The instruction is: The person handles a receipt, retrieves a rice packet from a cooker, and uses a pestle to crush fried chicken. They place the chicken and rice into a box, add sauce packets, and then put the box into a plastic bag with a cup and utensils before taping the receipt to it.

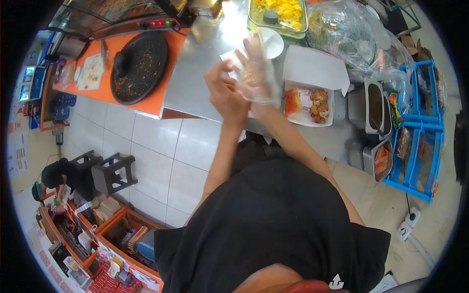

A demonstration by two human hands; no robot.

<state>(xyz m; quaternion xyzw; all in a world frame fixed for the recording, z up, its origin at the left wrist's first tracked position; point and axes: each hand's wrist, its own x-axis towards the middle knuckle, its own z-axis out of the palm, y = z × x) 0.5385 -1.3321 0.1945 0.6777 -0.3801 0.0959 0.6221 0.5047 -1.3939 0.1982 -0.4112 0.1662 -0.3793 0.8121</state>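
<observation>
My right hand [256,73] wears a loose clear plastic glove [264,90], with its fingers spread over the steel counter [190,78]. My left hand [227,90], bare with bent fingers, pinches the glove at its palm side. Right of the hands, an open white box [315,63] holds fried food [320,106] and a red and white packet [298,101]. Just beyond the gloved fingers is a white bowl [272,45]. A white paper [229,57] lies partly behind my hands.
A glass tray of yellow food [281,14] stands at the back, plastic bags [342,36] to its right. Metal containers [364,110] and a blue rack [425,122] are at right. A black stone plate [139,68] lies left. A person [68,178] bends near a stool [113,173].
</observation>
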